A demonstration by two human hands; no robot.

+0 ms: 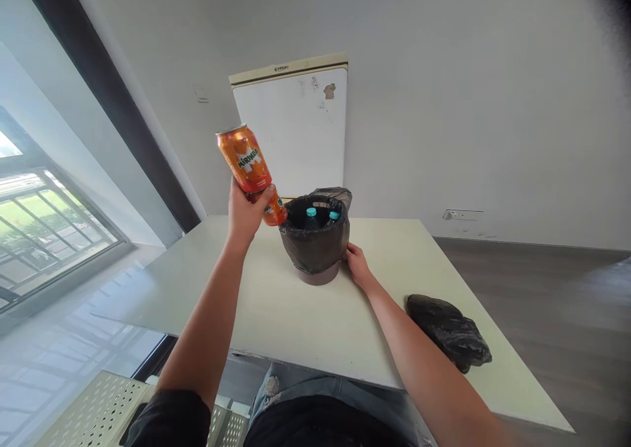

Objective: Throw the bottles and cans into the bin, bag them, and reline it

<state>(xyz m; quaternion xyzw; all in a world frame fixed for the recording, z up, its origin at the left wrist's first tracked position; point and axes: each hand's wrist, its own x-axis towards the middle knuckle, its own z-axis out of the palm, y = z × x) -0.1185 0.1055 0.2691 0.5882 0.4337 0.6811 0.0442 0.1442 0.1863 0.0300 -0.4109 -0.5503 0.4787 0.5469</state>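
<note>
My left hand point(250, 211) is closed around two orange Mirinda cans, raised just left of a trash bin. The upper can point(246, 160) tilts to the left, and the lower can point(275, 211) sticks out under my thumb close to the bin's rim. A black plastic bag point(315, 248) lines the small trash bin point(319, 277), folded down over its outside. Inside stand two bottles with teal caps, a left bottle point(311, 218) and a right bottle point(334, 217). My right hand point(357, 263) grips the bin's right side low down, its fingertips partly hidden behind the bag.
The bin stands on a pale table point(276, 315). A crumpled black plastic bag point(446, 332) lies on its right part. Behind the table is a white fridge point(290, 128) against the wall. To the left is a barred window point(49, 217), with a perforated chair point(93, 407) at lower left.
</note>
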